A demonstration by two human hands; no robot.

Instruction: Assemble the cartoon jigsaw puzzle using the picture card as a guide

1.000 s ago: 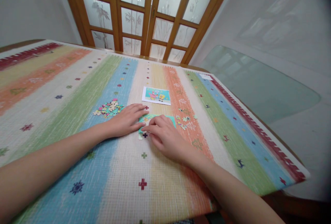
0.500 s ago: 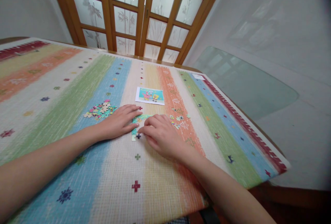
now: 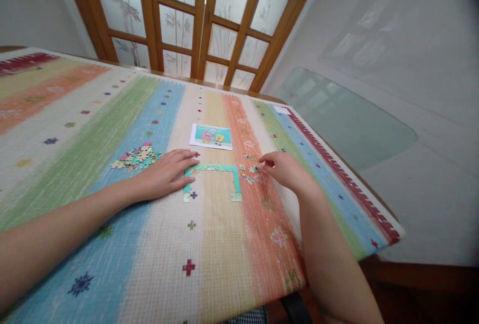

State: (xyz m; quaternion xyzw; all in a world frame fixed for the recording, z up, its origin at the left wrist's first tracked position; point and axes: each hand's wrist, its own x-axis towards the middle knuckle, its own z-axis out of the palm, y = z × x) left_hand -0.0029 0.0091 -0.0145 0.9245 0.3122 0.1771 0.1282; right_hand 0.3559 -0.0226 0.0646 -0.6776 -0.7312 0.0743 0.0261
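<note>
A partly joined jigsaw puzzle frame [image 3: 235, 176] lies on the striped cloth, with a top edge and two sides in teal and green. My left hand [image 3: 166, 174] rests flat at its left side, fingers stretched and touching the left strip. To the right of the frame, my right hand [image 3: 280, 166] has thumb and fingers pinched at a small puzzle piece [image 3: 256, 167]. That piece belongs to a small group of loose puzzle pieces [image 3: 247, 178] on the orange stripe. Behind my left wrist is a larger heap of loose puzzle pieces [image 3: 136, 157].
A printed cartoon picture card [image 3: 211, 137] lies just beyond the puzzle frame. The striped tablecloth [image 3: 220, 244] covers the table, and a small white paper [image 3: 281, 110] sits near its far right edge. Wooden glazed doors [image 3: 198, 24] stand behind.
My right hand has moved from inside the puzzle frame's left side to the loose pieces on the right, uncovering the frame. My left hand stays in place. The view has shifted slightly.
</note>
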